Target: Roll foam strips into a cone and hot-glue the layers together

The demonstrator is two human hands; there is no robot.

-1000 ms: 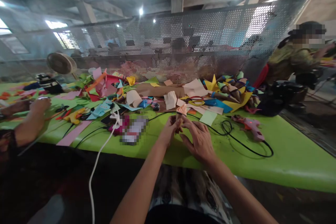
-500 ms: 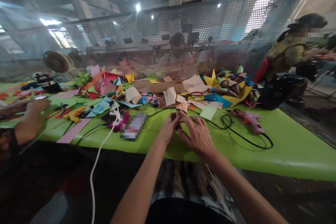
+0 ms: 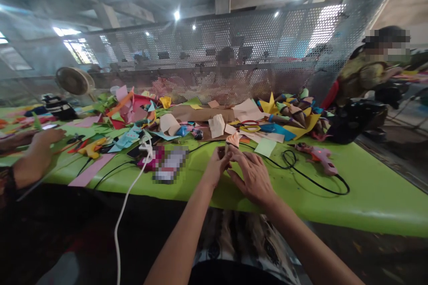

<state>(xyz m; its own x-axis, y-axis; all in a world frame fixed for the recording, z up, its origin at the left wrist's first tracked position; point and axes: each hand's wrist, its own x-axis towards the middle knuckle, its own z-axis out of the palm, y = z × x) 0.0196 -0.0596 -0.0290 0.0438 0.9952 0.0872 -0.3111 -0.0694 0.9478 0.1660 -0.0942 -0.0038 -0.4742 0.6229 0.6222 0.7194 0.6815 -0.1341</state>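
Observation:
In front of me, my left hand (image 3: 216, 168) pinches a small peach-coloured folded paper piece (image 3: 232, 139) with a dark band near its base. The piece points up above the fingertips, and its lower part is hidden by my fingers. Against the same piece lie the bent fingers of my right hand (image 3: 253, 174), closed around its lower end, with the thumb lower down. A pink glue gun (image 3: 319, 156) with a lit red light lies to the right on the green table (image 3: 368, 187). Its black cord loops toward my hands.
To the left are a phone (image 3: 171, 164), a magenta power strip (image 3: 150, 159) with a white cable (image 3: 125, 207), and a yellow glue gun (image 3: 92, 148). Coloured paper scraps (image 3: 133, 104) and paper cones (image 3: 294, 111) pile along the back. A co-worker's hand (image 3: 47, 140) is at far left.
The view has tilted and shifted slightly. Both hands stay on the peach paper piece, with a small change in the right fingers. The co-worker's hand at left has moved a little.

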